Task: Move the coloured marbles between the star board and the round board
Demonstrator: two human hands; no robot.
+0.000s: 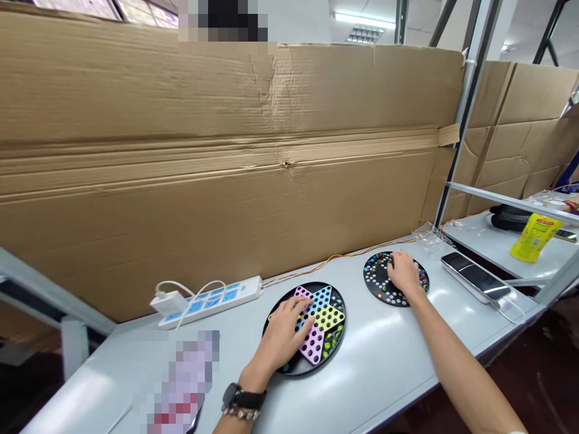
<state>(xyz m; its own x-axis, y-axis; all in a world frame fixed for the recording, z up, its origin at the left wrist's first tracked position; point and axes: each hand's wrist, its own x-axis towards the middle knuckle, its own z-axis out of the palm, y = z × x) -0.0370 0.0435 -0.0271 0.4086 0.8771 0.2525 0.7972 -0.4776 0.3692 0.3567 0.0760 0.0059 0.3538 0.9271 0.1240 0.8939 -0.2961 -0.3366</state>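
Note:
A round black Chinese checkers board [326, 328] with a star of pink, blue and yellow hole-dotted points lies on the table. Green marbles [333, 341] sit in its right-hand rim section. My left hand [286, 328] rests over the board's left half, palm down, thumb and fingers apart, covering part of the star. Further right is a black round disc [375, 286] with many holes and small coloured marbles. My right hand [404, 274] is on its upper right part, fingers bent and close together at the disc. Whatever lies under those fingertips is hidden.
Behind the boards stands a tall cardboard wall [226, 223]. A white power strip [251, 287] with a plugged-in charger is at left. On the right lie a phone [477, 277] on a white box and a metal frame post [461, 132]. A yellow pouch [536, 238] stands beyond.

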